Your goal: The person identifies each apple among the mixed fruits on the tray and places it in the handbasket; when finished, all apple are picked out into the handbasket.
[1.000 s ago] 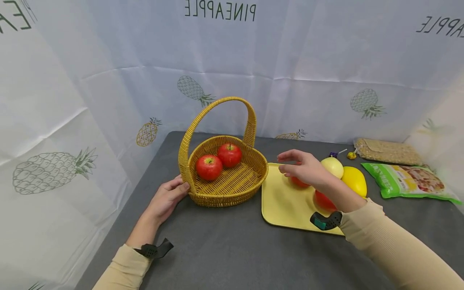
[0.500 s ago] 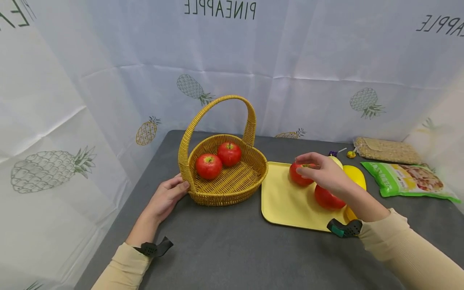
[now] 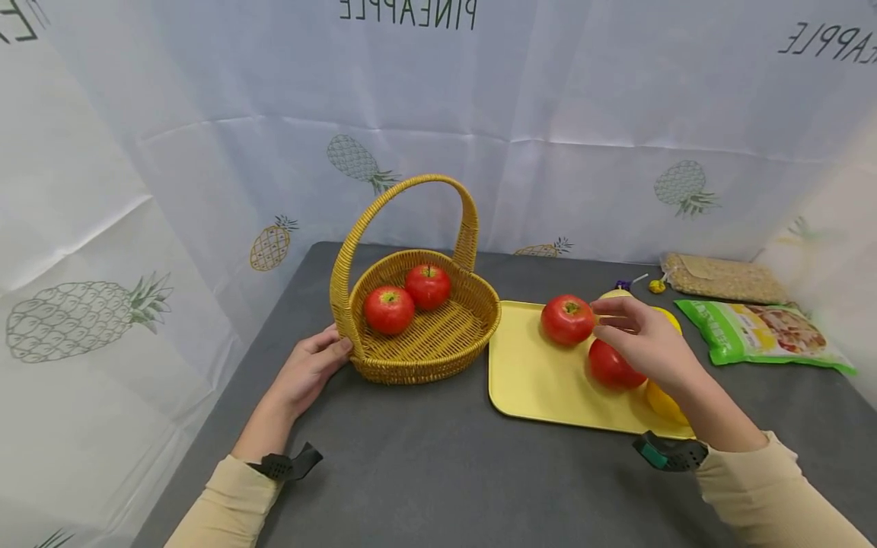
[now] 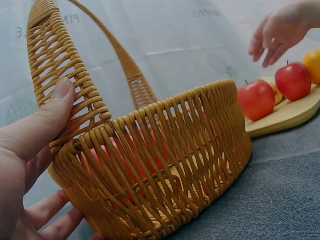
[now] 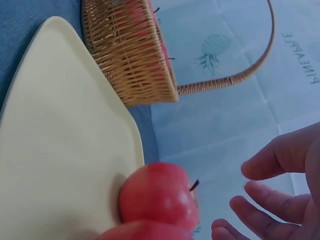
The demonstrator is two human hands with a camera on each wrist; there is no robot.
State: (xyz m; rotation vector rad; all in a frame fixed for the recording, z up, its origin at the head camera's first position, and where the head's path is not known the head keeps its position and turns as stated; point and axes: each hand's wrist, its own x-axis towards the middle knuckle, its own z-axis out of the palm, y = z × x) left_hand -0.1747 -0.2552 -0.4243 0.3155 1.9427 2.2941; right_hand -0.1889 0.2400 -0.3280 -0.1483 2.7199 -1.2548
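Observation:
My left hand [image 3: 311, 373] holds the left side of a wicker basket [image 3: 418, 371]. In the left wrist view its thumb presses the foot of the handle [image 4: 65, 70], and the other fingers lie along the basket wall. Two red apples, a front one [image 3: 389, 310] and a back one [image 3: 428, 287], sit inside. My right hand [image 3: 647, 339] hovers over a yellow tray [image 3: 524, 373] with nothing in its grasp, its fingers slightly bent. On the tray, one red apple [image 3: 567, 320] lies by its fingertips and another [image 3: 613, 369] below the palm.
Yellow fruit [image 3: 666, 403] and a pale round fruit [image 3: 615, 294] lie partly hidden behind my right hand. A green food packet [image 3: 767, 333], a bag of grain [image 3: 726, 277] and wrapped lollipops [image 3: 656, 286] are at the right. White cloth hangs behind the grey table.
My right hand has drawn back to the right across the tray, uncovering the red apple there. The left hand keeps its place on the basket; the head view has shifted slightly.

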